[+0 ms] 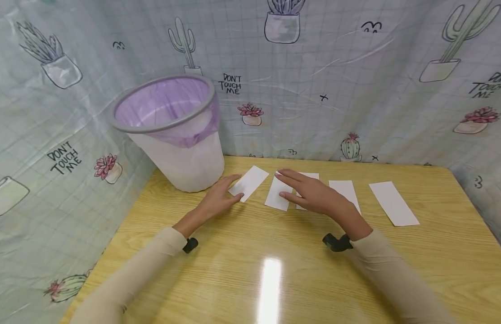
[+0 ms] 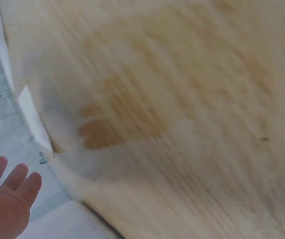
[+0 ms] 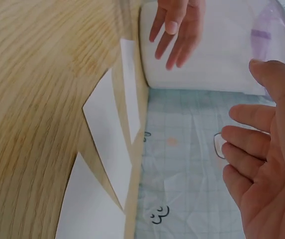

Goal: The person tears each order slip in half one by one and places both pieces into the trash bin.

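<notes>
Several white paper strips lie in a row across the back of the table. My left hand (image 1: 217,198) is over the near left end of the leftmost strip (image 1: 253,181), its fingers loosely spread and holding nothing. In the head view my right hand (image 1: 315,193) overlaps the second strip (image 1: 276,198) and hides much of the third strip (image 1: 312,175). Its fingers (image 3: 246,142) are relaxed and apart from the paper in the right wrist view. Beyond the right wrist lie a fourth strip (image 1: 345,190) and a slanted fifth strip (image 1: 394,204).
A white bin (image 1: 189,164) with a purple liner and grey rim stands at the table's back left corner, close to my left hand. A printed plastic sheet (image 1: 291,121) hangs behind and to the left of the wooden table (image 1: 234,265).
</notes>
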`<state>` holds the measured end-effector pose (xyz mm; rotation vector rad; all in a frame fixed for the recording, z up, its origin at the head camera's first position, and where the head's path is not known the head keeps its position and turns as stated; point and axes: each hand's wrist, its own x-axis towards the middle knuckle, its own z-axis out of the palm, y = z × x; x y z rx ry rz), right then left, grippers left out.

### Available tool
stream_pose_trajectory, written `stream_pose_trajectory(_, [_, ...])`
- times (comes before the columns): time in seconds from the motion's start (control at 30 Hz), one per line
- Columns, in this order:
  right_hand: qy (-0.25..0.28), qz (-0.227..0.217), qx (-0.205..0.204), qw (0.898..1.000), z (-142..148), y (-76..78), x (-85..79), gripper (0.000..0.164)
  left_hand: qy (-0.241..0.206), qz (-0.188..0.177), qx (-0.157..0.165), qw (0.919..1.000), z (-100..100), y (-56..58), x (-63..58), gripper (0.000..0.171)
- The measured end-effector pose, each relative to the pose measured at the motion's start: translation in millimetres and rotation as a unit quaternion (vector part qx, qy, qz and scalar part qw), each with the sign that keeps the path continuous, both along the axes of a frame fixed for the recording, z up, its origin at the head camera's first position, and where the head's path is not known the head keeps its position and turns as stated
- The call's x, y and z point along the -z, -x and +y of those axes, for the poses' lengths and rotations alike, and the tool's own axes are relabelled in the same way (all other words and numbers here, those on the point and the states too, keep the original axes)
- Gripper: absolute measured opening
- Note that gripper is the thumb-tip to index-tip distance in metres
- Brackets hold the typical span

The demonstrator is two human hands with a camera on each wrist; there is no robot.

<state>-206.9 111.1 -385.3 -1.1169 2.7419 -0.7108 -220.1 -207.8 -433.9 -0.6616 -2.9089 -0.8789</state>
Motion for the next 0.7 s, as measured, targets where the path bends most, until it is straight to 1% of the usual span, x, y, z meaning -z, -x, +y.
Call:
stream_pose_trajectory(0.13, [-0.006,-0.008,-0.011,1.0,-10,13.0,3.9,0.062,-0.006,-0.011,-0.006,0.9999,0,4.2,5.3,0.054])
stream_pose_trajectory(0.27, [-0.008,-0.009,-0.024,1.0,-19,27.8,9.1,0.058,-0.018,-0.024,-0.013,0.9995,2,10.7,6.7,0.052])
stream_pose_trajectory(0.37, [-0.014,-0.006,-0.041,0.999,-26,39.1,12.0,0.054,-0.018,-0.032,-0.015,0.9992,4,16.5,8.2,0.056])
stream_pose_trajectory(0.57, [-0.029,0.011,-0.07,0.997,-42,65.2,19.0,0.049,-0.001,-0.041,-0.012,0.9991,8,27.7,13.0,0.065])
stream_pose_trajectory(0.63, [-0.028,0.014,-0.084,0.996,-48,75.1,22.9,0.047,0.005,-0.047,-0.011,0.9988,10,31.0,14.8,0.067])
stream_pose_trajectory(0.7, [-0.028,0.012,-0.098,0.995,-56,85.9,26.8,0.046,0.021,-0.05,-0.008,0.9985,12,34.2,16.0,0.069])
